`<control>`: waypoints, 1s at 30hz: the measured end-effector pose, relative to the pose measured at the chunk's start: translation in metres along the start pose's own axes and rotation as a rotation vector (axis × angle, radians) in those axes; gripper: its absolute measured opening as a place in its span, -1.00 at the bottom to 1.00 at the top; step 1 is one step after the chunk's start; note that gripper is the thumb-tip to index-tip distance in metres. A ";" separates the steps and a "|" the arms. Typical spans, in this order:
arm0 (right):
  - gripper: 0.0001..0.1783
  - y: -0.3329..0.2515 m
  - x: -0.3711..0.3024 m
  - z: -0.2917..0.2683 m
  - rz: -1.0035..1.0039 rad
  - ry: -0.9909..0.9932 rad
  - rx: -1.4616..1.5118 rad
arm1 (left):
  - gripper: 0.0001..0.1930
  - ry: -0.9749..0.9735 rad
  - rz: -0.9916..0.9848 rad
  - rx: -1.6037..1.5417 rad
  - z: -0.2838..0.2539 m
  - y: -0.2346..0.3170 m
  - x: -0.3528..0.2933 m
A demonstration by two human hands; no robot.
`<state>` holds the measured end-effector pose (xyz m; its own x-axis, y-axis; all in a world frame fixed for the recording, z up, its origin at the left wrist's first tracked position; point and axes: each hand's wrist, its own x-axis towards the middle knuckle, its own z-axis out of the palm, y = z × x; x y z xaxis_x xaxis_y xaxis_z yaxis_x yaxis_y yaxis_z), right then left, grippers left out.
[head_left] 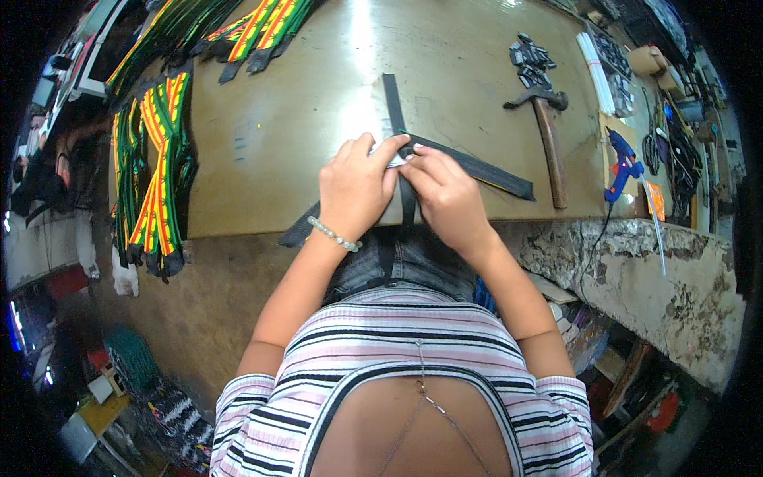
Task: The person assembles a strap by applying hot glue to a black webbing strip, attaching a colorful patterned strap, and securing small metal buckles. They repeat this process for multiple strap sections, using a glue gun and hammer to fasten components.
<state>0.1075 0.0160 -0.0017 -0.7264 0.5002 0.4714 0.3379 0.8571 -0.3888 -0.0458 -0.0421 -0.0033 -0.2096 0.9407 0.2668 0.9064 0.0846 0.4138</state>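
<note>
At the table's near edge, both my hands pinch the crossing of several black straps. My left hand, with a beaded bracelet at its wrist, has thumb and fingers closed on the crossing. My right hand closes its fingertips on the same spot from the right. From there one black strap runs right, another points away from me, one goes to the lower left under my left wrist, and one hangs down over the edge. A small whitish piece shows between my fingers, partly hidden, so I cannot tell its kind.
On the left lie crossed red, yellow and green patterned straps, with more patterned straps at the back. A hammer rests to the right below a heap of metal clips. Further right are white glue sticks and a blue glue gun.
</note>
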 end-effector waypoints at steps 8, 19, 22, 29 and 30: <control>-0.77 0.007 -0.065 -0.077 0.383 -0.344 0.572 | -0.57 0.006 0.061 0.043 -0.001 -0.002 0.000; -0.39 0.269 -0.135 -0.194 0.928 0.506 -0.246 | -0.55 0.093 0.072 0.004 -0.004 0.002 0.005; -0.35 0.241 -0.095 -0.208 1.085 0.468 -0.512 | -0.55 0.103 0.032 -0.045 -0.005 -0.001 -0.002; -0.48 0.087 -0.005 -0.145 0.802 0.145 0.321 | -0.57 0.094 0.032 -0.051 -0.002 -0.007 -0.009; -0.50 0.071 0.000 -0.131 0.697 0.014 0.538 | -0.57 0.096 0.032 -0.054 -0.002 -0.007 -0.009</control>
<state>0.2095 0.0933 0.0744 -0.4515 0.8923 -0.0041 0.3710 0.1835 -0.9103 -0.0512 -0.0518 -0.0069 -0.2172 0.9068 0.3614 0.8926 0.0348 0.4494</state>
